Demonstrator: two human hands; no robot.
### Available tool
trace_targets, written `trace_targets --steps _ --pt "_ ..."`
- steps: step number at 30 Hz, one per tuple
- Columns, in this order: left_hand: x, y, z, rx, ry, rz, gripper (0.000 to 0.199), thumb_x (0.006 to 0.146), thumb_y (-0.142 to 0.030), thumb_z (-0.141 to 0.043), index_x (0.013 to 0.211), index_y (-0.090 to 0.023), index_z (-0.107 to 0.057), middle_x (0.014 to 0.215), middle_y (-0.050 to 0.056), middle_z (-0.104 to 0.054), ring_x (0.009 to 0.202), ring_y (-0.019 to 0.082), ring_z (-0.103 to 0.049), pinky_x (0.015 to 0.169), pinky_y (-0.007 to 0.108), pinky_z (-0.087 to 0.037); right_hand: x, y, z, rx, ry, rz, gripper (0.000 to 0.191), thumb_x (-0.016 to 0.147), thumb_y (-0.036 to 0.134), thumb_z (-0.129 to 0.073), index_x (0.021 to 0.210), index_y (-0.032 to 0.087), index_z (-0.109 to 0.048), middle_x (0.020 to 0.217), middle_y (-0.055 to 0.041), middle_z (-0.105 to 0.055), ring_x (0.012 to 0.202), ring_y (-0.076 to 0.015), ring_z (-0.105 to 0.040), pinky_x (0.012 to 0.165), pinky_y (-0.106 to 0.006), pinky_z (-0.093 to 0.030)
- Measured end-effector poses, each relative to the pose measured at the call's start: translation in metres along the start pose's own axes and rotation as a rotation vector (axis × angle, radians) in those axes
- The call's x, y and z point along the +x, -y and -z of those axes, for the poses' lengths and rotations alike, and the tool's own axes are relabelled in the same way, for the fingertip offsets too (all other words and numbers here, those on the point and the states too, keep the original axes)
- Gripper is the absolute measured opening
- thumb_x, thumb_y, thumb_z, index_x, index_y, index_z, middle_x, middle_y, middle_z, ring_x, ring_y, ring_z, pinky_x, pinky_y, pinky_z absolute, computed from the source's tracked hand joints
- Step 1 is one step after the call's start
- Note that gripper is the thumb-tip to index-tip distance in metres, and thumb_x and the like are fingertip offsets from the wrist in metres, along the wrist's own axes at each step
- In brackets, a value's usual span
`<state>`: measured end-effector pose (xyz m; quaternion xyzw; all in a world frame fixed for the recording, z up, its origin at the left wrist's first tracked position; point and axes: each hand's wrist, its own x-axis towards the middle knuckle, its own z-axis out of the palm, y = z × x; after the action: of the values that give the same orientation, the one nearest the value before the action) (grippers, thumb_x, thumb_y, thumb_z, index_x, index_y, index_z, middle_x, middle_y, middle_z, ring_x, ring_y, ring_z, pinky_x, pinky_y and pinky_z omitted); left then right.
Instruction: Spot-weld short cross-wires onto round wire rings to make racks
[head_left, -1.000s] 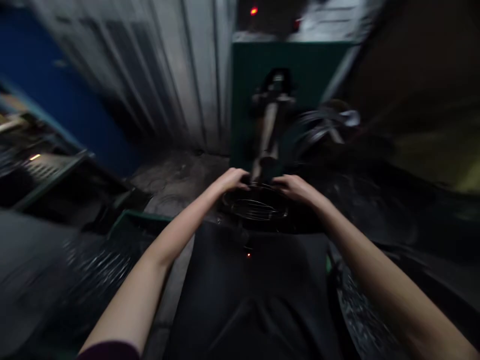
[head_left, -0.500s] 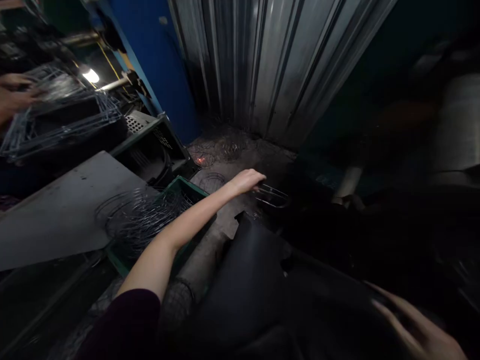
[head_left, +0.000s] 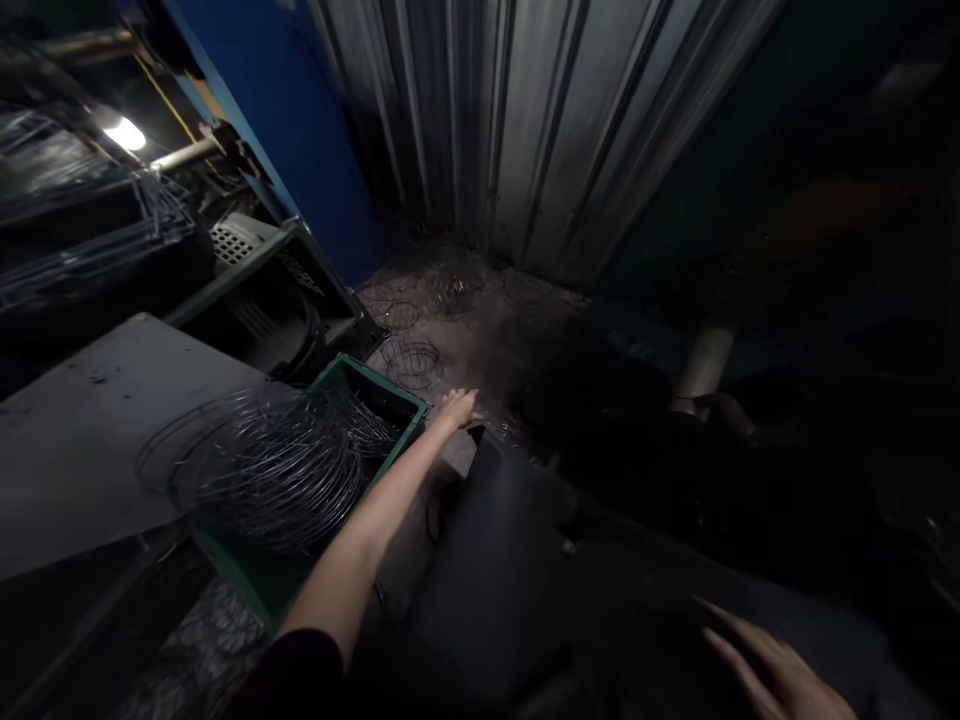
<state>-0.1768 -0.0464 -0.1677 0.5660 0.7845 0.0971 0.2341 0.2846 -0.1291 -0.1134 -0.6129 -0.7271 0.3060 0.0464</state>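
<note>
My left hand (head_left: 459, 408) is stretched out over the floor, fingers apart, with nothing in it. It is just right of a green crate (head_left: 416, 425) that holds a heap of thin wire rings (head_left: 277, 475). At the lower right, my right hand (head_left: 765, 660) is over a dark sheet or cover (head_left: 517, 560); its fingers are apart and nothing shows between them. Beyond my left hand, a round wire piece (head_left: 412, 362) lies on the floor.
Corrugated metal sheeting (head_left: 510, 130) and a blue panel (head_left: 300, 130) stand ahead. A grey board (head_left: 112, 430) and an open dark-green crate (head_left: 225, 280) are at the left, near a bright lamp (head_left: 126, 133). The right side is very dark.
My left hand has let go of the wire piece it held and drawn back to the left. My right hand has shifted slightly left and down in view. The co-worker's hand at the left has left the view.
</note>
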Motion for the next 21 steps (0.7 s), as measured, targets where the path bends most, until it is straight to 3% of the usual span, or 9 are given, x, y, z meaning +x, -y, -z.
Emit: trace_targets --steps 4,8,11,14,18,21 --pt "-0.022 -0.045 0.004 -0.069 -0.001 -0.182 0.046 0.084 -0.032 -0.055 0.126 -0.018 -0.046 0.123 0.014 -0.055 0.115 0.026 -0.049 0.096 0.041 -0.038 -0.003 0.006 -0.003 -0.026 -0.046 0.101 0.039 0.074 0.055 -0.045 0.094 0.03 -0.068 0.095 -0.0036 -0.07 0.092 -0.0275 -0.064 0.081 -0.043 -0.054" --pt "-0.048 -0.092 0.011 -0.274 -0.072 -0.455 0.041 0.085 -0.034 -0.053 0.123 -0.019 -0.05 0.116 0.008 -0.059 0.107 0.019 -0.054 0.096 0.033 -0.041 -0.01 -0.009 -0.016 -0.064 -0.13 0.166 0.051 0.079 0.061 -0.037 0.098 0.025 -0.067 0.095 -0.0047 -0.071 0.089 -0.0256 -0.065 0.084 -0.043 -0.052" --pt "-0.073 -0.116 -0.002 -0.439 -0.102 -0.565 0.033 0.083 -0.03 -0.056 0.114 -0.018 -0.058 0.107 0.007 -0.063 0.098 0.018 -0.059 0.091 0.032 -0.045 -0.015 -0.021 -0.027 -0.106 -0.187 0.234 0.056 0.082 0.063 -0.032 0.101 0.023 -0.067 0.094 -0.0045 -0.071 0.086 -0.0242 -0.066 0.086 -0.045 -0.05" --pt "-0.102 -0.126 -0.027 -0.546 -0.146 -0.519 0.029 0.083 -0.027 -0.055 0.11 -0.017 -0.06 0.103 0.007 -0.064 0.091 0.016 -0.061 0.086 0.03 -0.048 -0.016 -0.028 -0.036 -0.162 -0.239 0.303 0.056 0.084 0.062 -0.03 0.102 0.023 -0.066 0.094 -0.0037 -0.071 0.084 -0.023 -0.066 0.086 -0.045 -0.048" --pt "-0.134 -0.123 -0.066 -0.602 -0.244 -0.417 0.027 0.087 -0.026 -0.049 0.111 -0.019 -0.059 0.105 0.005 -0.063 0.098 0.016 -0.059 0.09 0.031 -0.047 -0.01 -0.027 -0.042 -0.239 -0.281 0.397 0.048 0.088 0.053 -0.032 0.102 0.023 -0.067 0.089 -0.0037 -0.07 0.076 -0.0203 -0.062 0.075 -0.038 -0.049" --pt "-0.152 -0.119 -0.084 -0.531 -0.16 -0.458 0.028 0.087 -0.026 -0.048 0.113 -0.021 -0.058 0.104 0.005 -0.062 0.097 0.016 -0.06 0.088 0.031 -0.049 -0.014 -0.015 -0.044 -0.295 -0.367 0.393 0.04 0.09 0.044 -0.036 0.102 0.022 -0.067 0.088 -0.0058 -0.069 0.074 -0.0202 -0.059 0.07 -0.035 -0.047"
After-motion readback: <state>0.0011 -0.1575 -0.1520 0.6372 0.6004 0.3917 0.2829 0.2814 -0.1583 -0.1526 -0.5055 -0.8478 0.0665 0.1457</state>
